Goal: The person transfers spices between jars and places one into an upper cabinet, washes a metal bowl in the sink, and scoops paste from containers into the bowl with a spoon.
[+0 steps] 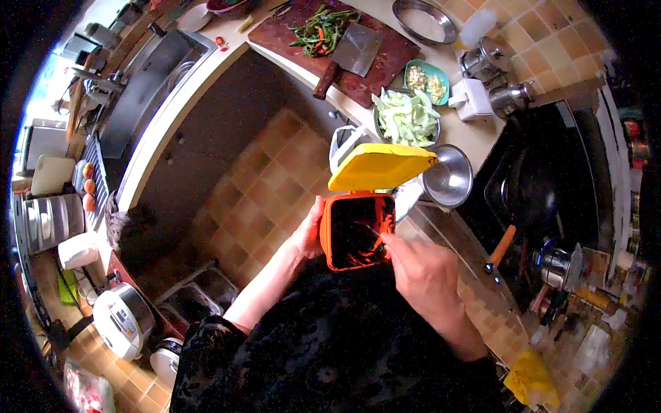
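Observation:
An orange square container (pixel 331 256) with its yellow lid (pixel 382 168) flipped up is held in front of my body. My left hand (pixel 308 234) wraps round its left side. Inside is something dark, with reddish-orange smears along the right inner wall. My right hand (pixel 425 274) is closed in a pinch at the container's right edge. A thin thing seems to reach from its fingers into the container, but its kind cannot be made out. Just beyond the lid are a bowl of pale green slices (pixel 407 118) and an empty metal bowl (pixel 449 176).
A cleaver (pixel 358 49) and cut green and red peppers (pixel 322 31) lie on a brown cutting board (pixel 279 31). A teal dish (pixel 443 74) holds chopped bits. At right, a dark wok (pixel 544 186) sits on the stove. A sink (pixel 148 89) and rice cooker (pixel 124 320) are left.

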A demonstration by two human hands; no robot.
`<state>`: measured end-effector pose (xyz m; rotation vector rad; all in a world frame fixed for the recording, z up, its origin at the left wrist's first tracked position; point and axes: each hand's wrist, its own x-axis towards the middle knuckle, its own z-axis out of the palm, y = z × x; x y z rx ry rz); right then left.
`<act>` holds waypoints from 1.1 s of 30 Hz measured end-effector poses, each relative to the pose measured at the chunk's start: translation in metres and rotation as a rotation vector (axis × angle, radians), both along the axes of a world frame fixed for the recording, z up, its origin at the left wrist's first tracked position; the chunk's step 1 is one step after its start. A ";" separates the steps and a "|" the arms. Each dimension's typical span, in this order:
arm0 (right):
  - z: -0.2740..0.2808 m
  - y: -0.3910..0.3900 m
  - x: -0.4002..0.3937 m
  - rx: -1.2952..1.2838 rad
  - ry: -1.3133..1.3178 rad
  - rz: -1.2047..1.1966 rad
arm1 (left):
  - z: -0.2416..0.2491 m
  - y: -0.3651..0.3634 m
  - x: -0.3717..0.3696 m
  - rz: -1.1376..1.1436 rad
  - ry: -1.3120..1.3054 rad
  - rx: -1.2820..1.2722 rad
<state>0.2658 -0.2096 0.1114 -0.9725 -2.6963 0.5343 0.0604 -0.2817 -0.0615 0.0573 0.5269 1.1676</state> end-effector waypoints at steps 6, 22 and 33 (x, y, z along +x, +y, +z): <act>0.004 -0.002 -0.012 -0.188 0.020 0.065 | -0.007 0.010 -0.002 0.000 -0.144 0.061; -0.014 0.040 0.041 -1.056 0.264 -0.365 | 0.008 0.056 0.024 -0.037 -0.116 0.020; 0.000 0.053 0.069 -0.811 0.398 -0.532 | 0.030 0.115 0.060 -0.094 -0.089 0.126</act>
